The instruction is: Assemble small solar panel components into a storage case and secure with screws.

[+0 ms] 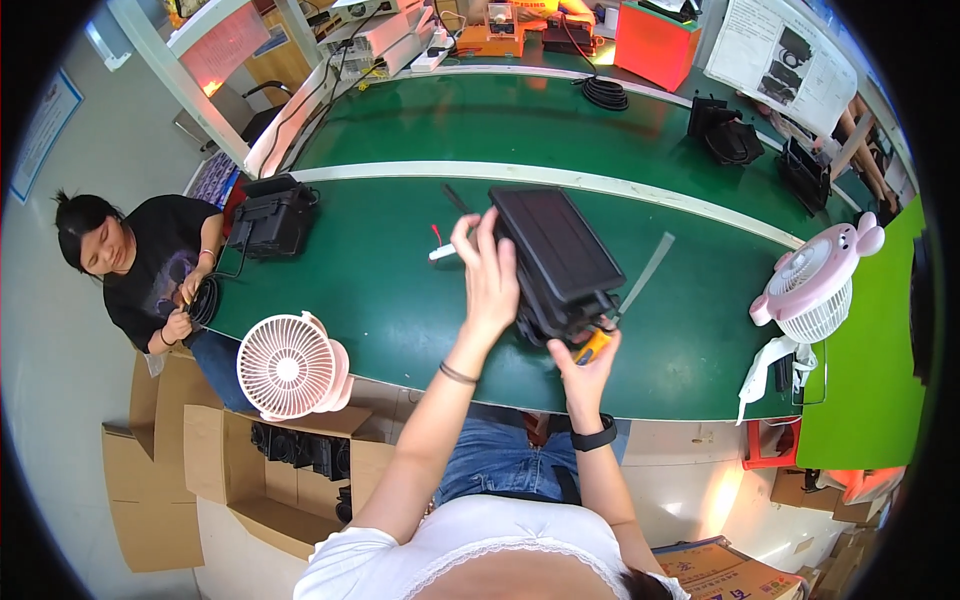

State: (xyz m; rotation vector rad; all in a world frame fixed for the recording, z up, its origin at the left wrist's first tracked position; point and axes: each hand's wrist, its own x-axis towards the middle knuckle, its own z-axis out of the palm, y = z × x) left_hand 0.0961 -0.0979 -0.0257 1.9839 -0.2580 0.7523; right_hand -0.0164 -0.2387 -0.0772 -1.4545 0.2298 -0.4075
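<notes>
Cardboard box holds black units; left grip grasps black case, right grip yellow handle.

Bright; floor glare right; edges bent, dark; background perhaps soft.

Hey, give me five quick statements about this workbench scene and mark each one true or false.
1. The left hand touches the black device. True.
2. A yellow object is at the left hand. False: the yellow object is at the right hand.
3. A co-worker handles a coiled black cable. True.
4. The tabletop is white. False: the tabletop is green.
5. The fan with ears stands on the picture's right side. True.
</notes>
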